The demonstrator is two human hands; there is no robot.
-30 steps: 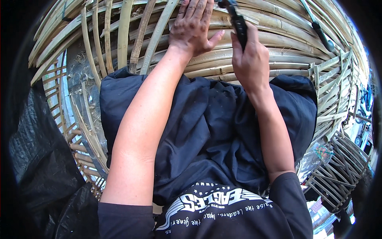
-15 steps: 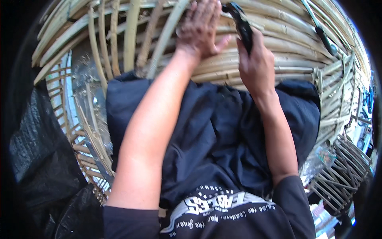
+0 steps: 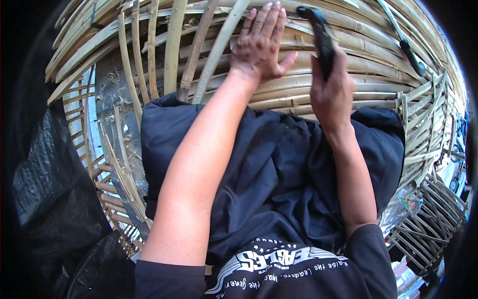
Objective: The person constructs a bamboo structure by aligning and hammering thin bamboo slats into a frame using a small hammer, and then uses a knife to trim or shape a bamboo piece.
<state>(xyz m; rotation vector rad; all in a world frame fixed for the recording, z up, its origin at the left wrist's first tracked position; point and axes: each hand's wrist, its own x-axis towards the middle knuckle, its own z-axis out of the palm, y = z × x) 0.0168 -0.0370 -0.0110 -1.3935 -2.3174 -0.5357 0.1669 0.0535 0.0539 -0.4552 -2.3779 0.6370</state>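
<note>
We see the bamboo panel point(image 3: 373, 65) at the far side, just beyond the dark cloth point(image 3: 274, 154) on the lap, long strips running left to right in close rows. Left hand point(image 3: 259, 50) lies palm down on it, fingers extended, grasping nothing that we can make out. Right hand point(image 3: 336, 92) is wrapped round the black handle of a tool point(image 3: 323, 42), head just right of the left fingertips; kind unclear, and we can't tell if it touches the strips. Progress, our judgement: middle and right rows look laid in, up to a crisscross slatted side point(image 3: 423, 117) at the right; on the left, upright strips point(image 3: 174, 50) stand apart with wide gaps, so that part seems less filled. Second black-handled tool point(image 3: 411, 55) lies unheld at far right; exact share left, we can't judge
</note>
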